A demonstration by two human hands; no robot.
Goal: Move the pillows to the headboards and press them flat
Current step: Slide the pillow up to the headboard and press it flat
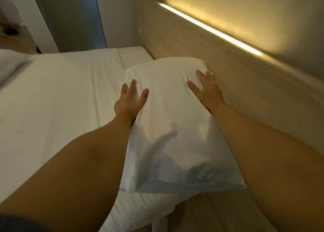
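Head view: a white pillow [168, 119] lies centre frame on the bed [61, 100], its right edge against the beige headboard [236, 95] under a warm light strip [210, 30]. The left hand [128, 101] and right hand [206, 88] rest flat on its far end, fingers spread wide, gripping nothing. It looks soft, light and springy, dimpling under the palms; pressing with open palms near the puffed middle, then outward to the corners, should flatten it best
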